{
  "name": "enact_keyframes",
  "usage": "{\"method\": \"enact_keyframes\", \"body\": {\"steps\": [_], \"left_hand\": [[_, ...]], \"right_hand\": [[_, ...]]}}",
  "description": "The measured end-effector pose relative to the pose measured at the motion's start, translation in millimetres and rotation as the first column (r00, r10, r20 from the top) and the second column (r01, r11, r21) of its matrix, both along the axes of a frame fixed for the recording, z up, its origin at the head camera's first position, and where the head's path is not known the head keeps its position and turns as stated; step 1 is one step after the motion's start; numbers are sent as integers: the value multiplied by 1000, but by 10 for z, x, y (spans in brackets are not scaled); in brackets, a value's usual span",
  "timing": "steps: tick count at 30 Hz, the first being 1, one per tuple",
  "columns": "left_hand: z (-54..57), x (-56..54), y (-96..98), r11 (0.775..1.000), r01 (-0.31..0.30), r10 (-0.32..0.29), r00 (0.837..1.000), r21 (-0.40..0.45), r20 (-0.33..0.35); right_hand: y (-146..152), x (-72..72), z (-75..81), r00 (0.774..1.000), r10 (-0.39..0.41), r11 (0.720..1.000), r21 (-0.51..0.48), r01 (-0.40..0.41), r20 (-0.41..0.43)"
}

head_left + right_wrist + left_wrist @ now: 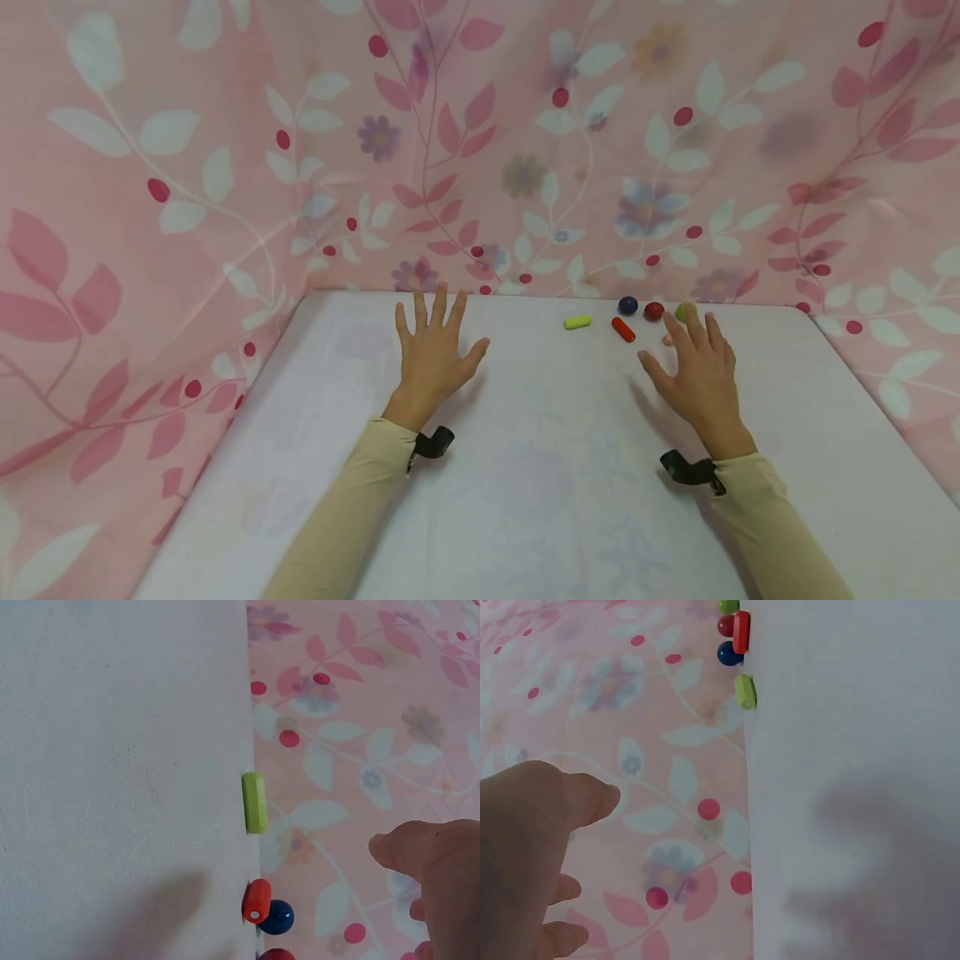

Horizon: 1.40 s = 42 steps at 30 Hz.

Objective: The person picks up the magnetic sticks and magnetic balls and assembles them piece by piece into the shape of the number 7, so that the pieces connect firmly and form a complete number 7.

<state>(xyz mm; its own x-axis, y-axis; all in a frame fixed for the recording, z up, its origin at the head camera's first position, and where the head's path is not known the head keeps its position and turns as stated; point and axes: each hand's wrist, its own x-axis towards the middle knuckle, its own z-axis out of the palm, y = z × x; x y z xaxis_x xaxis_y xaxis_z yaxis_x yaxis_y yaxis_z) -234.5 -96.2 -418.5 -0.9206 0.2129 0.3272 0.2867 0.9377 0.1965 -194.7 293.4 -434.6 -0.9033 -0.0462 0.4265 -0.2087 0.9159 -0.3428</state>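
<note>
My left hand [433,358] is held over the left part of the white table, fingers spread, with nothing in it. Its shadow falls on the tabletop in the left wrist view. Over the right part, my right hand [701,379] has its fingers apart and holds nothing. Small beads lie near its fingertips at the back of the table: a yellow-green cylinder bead [577,322], a red-orange cylinder bead [256,901], a dark blue ball [627,306], a red ball [654,312] and a green ball [682,312]. A small peach-coloured piece [667,340] is partly hidden behind the right fingers.
The white table [540,467] ends at the back against a pink curtain [510,167] printed with leaves and flowers, which also hangs along both sides. Each wrist wears a black camera mount, seen at the left wrist [433,443] and the right wrist [686,469].
</note>
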Motion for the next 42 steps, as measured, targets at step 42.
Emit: {"method": "enact_keyframes", "body": {"steps": [42], "left_hand": [[161, -293, 1427, 876, 347, -428, 880, 335, 207]], "right_hand": [[332, -628, 159, 977, 46, 978, -208, -1, 210]]}}
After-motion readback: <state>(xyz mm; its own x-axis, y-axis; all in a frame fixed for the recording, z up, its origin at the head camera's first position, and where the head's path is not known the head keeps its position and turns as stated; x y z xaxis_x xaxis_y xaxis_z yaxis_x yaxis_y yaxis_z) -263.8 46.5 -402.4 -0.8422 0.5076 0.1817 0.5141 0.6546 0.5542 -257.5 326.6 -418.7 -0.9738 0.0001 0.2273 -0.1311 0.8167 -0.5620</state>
